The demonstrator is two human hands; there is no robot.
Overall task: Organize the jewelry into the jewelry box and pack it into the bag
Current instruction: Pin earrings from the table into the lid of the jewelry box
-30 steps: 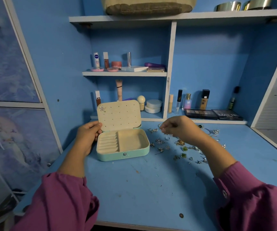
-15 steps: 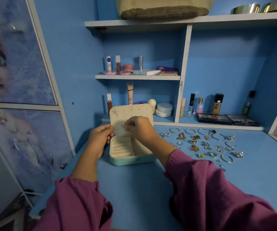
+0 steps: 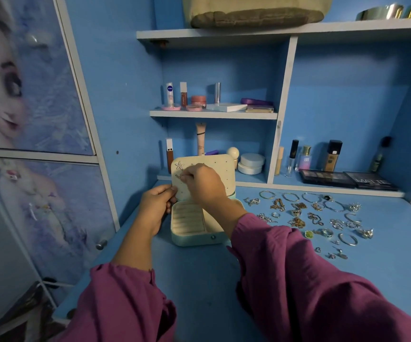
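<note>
Left hand [image 3: 155,208] is gripping the left edge of the raised lid [image 3: 204,177] of the jewelry box [image 3: 197,225], fingers curled around it, thumb on the front face. Right hand [image 3: 203,185] is pinching a small silver earring [image 3: 179,176] against the perforated lid panel, fingertips pressed together at the lid's left side, just below a star-shaped earring [image 3: 180,165] already sitting in the lid's top left corner. The box is sitting open on the blue desk [image 3: 199,280], near the desk's back left, lid standing upright, ribbed ring slots showing in the left of its tray; the right forearm is covering the tray's right part. To the right of the box, the loose jewelry [image 3: 308,218] is lying spread out on the desk: bangles, rings, chains, small studs, none touching the box. Behind the box, makeup bottles [image 3: 305,157] and eyeshadow palettes [image 3: 347,179] are standing on the low shelf; more tubes and pots are sitting on the small shelf [image 3: 213,114] above the box. A tan bag [image 3: 256,13] is resting on the top shelf, above the box and to its right. Left of the box, cabinet doors [image 3: 26,119] with a cartoon print are filling the wall. Both sleeves are magenta.
</note>
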